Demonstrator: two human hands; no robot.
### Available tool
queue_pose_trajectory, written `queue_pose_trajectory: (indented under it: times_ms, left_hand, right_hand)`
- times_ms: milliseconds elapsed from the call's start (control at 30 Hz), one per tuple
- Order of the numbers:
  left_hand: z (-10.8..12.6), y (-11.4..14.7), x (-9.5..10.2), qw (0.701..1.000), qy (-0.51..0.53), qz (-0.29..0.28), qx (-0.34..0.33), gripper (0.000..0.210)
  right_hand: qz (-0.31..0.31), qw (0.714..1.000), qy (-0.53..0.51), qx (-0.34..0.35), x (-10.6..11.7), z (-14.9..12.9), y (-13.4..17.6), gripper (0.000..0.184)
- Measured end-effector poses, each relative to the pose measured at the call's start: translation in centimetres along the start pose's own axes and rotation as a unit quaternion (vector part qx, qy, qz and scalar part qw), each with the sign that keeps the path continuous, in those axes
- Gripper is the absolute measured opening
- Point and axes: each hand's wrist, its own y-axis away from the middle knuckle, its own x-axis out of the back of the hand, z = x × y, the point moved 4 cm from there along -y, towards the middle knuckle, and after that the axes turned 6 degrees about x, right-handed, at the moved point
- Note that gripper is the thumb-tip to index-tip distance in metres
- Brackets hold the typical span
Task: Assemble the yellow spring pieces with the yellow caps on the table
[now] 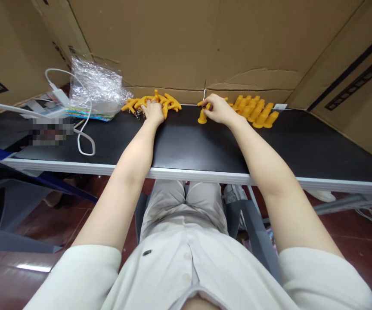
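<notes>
My left hand (154, 113) rests on a loose pile of yellow curved pieces (173, 102) near the back of the black table. Its visible fingers are apart, and their tips are partly lost among the pieces. Small metal chains (137, 113) show beside that hand. My right hand (218, 109) pinches the upper part of a yellow piece with a round flared base (202, 118), which stands upright on the tabletop. To the right of this hand, several similar yellow pieces (256, 111) stand close together in rows.
Cardboard walls (179, 47) enclose the back and sides of the black table (192, 146). At the left lie a clear plastic bag (94, 86), a white cable (92, 146) and a white plug (60, 95). A small white tag (280, 106) sits behind the rows.
</notes>
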Motion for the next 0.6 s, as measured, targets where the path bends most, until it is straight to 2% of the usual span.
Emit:
queue_pose_trajectory:
  times_ms: [100, 233, 333, 467, 533, 600]
  left_hand:
    - [-0.4, -0.6, -0.2, 1.0, 0.012, 0.021, 0.009, 0.047]
    - [-0.8, -1.4, 0.1, 0.993, 0.097, 0.07, 0.02, 0.047]
    - [-0.7, -1.3, 1.1, 0.985, 0.134, 0.101, 0.046, 0.043]
    - [-0.2, -1.1, 2.1, 0.974, 0.179, 0.123, 0.058, 0.028]
    - [-0.1, -1.7, 2.0, 0.96, 0.235, 0.14, 0.052, 0.023]
    - [-0.1, -2.7, 1.6, 0.933, 0.321, 0.161, 0.038, 0.02]
  right_hand:
    - [0.009, 1.0, 0.006, -0.001, -0.3, 0.3, 0.0, 0.041]
    - [-0.025, 0.999, 0.009, -0.028, -1.1, 0.6, 0.3, 0.048]
    - [-0.043, 0.997, 0.015, -0.055, -1.6, 0.2, 0.5, 0.048]
    - [-0.052, 0.996, -0.011, -0.068, -1.8, -0.6, 0.7, 0.04]
    - [-0.059, 0.996, -0.025, -0.067, -1.9, -0.8, 0.7, 0.038]
    - [-0.068, 0.995, -0.026, -0.071, -2.1, -1.1, 0.8, 0.037]
